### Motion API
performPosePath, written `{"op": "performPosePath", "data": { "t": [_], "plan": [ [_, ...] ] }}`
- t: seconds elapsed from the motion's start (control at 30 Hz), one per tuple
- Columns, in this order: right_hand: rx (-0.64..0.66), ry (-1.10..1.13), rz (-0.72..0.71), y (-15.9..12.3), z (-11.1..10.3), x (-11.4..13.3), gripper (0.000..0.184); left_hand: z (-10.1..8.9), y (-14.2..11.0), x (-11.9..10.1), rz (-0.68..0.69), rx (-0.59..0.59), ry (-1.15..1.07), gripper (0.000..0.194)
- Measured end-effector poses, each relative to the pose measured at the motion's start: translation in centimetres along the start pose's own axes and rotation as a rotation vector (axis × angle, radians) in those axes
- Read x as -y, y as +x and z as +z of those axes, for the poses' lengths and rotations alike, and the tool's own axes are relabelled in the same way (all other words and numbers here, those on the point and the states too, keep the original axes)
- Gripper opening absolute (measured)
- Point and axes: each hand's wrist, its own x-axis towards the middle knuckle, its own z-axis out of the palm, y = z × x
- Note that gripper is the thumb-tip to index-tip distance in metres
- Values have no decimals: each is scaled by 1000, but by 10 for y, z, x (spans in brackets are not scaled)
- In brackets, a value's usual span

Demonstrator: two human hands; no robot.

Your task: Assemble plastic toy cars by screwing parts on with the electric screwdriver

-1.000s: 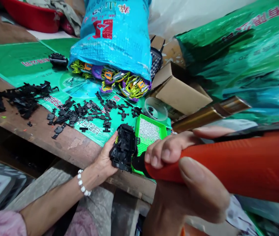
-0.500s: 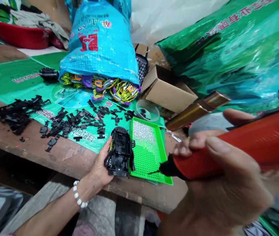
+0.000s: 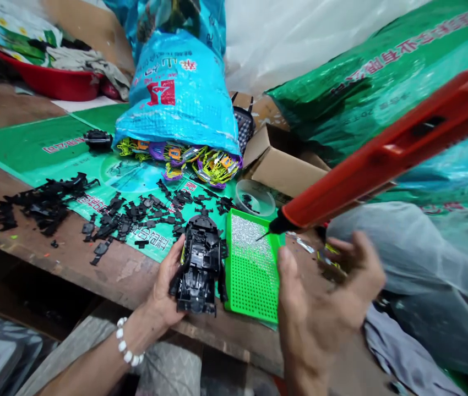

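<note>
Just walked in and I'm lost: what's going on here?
A person's left hand holds a black plastic chassis. The right hand is open below a red power tool, seemingly not gripping it; the tool points down toward a green tray of small silver pieces. Loose black parts lie to the left.

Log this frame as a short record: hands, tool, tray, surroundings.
Left hand: holds black plastic assembly
Right hand: open, not gripping red tool
Red tool: slanted, its thin tip seen against green tray
Green tray: small silvery pieces, mostly toward the far end
Left of tray: loose black parts
Behind: blue sack, colourful parts at its mouth; cardboard box
</note>
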Motion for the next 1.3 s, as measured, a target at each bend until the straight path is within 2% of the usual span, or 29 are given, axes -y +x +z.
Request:
{"op": "performPosePath", "data": {
  "t": [0.07,0.13,0.2,0.3,0.4,0.5,0.6,0.8,0.87,0.97,1.03,1.1,1.2,1.3],
  "plan": [
    [127,-90,-281,-17,2,13,37,-6,2,1,42,10,-35,38],
    [335,-77,-451,-29,7,28,19,-9,3,2,69,-1,-61,34],
    [505,-103,-500,-35,14,39,15,-7,0,1,73,-13,-69,35],
    [657,-213,-510,-37,24,47,12,-2,-6,-1,87,-19,-60,35],
    [689,-252,-567,-36,29,47,4,-1,-9,-3,105,-25,-41,34],
    [705,-209,-606,-35,29,46,12,-6,-8,-5,97,-3,-30,35],
    [715,-147,-575,-34,27,44,13,-10,-4,-6,102,25,-25,33],
    [740,-158,-608,-33,33,45,22,-8,-2,-6,109,35,-17,35],
    [707,-130,-593,-32,32,45,22,-7,-3,-5,121,28,-6,35],
    [555,-29,-489,-26,25,44,13,-7,-3,-6,162,-15,14,29],
    [506,94,-348,-21,18,40,8,-6,-4,-8,205,-73,20,21],
    [571,271,-78,-19,13,34,5,-6,-5,-10,221,-113,13,17],
    [689,613,434,-26,15,26,12,-6,-5,-14,163,-99,14,21],
    [652,845,793,-40,24,21,19,-4,-3,-18,83,-84,27,31]
  ]
}}
